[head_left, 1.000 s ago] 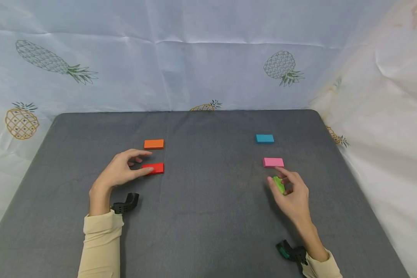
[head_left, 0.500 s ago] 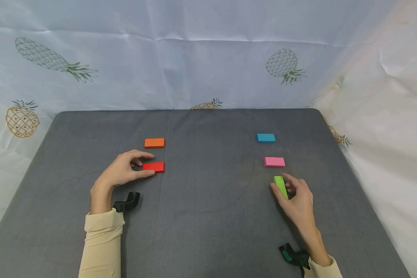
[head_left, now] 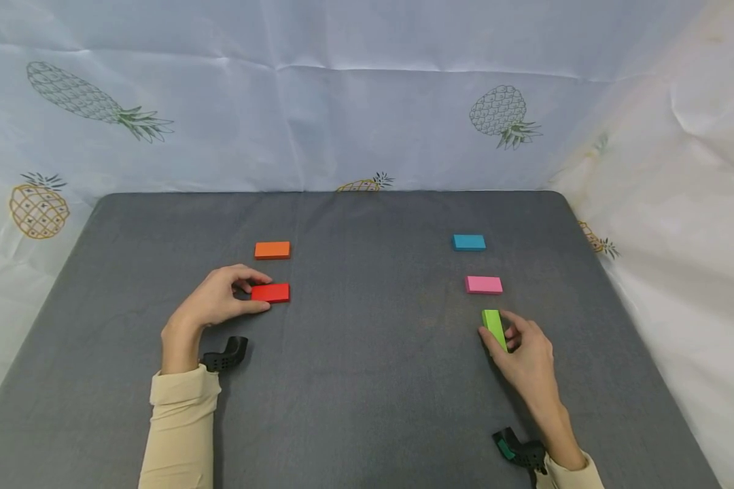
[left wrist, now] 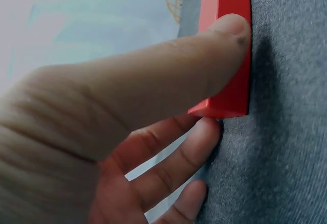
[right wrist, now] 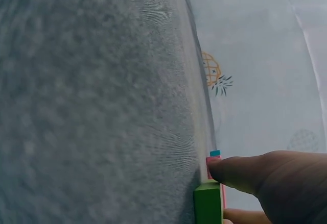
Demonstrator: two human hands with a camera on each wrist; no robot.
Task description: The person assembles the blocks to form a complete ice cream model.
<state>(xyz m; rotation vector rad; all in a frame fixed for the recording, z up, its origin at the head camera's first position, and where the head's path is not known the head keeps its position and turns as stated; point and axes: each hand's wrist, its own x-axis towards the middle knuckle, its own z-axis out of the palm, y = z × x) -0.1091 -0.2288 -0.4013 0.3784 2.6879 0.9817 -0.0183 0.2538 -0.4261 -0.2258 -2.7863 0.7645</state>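
Note:
On the left, a red block (head_left: 270, 293) lies flat on the grey cloth. My left hand (head_left: 217, 295) pinches it from its left end, thumb along the near side and index finger at the far side. In the left wrist view the thumb crosses the red block's face (left wrist: 230, 91). On the right, my right hand (head_left: 526, 353) holds a lime green block (head_left: 493, 329) between thumb and index finger. That block points away from me, at an angle to the others. The right wrist view shows only one end of the green block (right wrist: 208, 203) beside the thumb.
An orange block (head_left: 272, 250) lies beyond the red one. A pink block (head_left: 483, 285) sits just beyond the green one, with a blue block (head_left: 468, 242) farther back. The grey table (head_left: 367, 380) ends at a pineapple-print curtain (head_left: 367, 122).
The green block has turned from tilted and partly hidden to plainly visible in my right hand, shifted slightly right and nearer. My left thumb has slid from over the red block to its near side.

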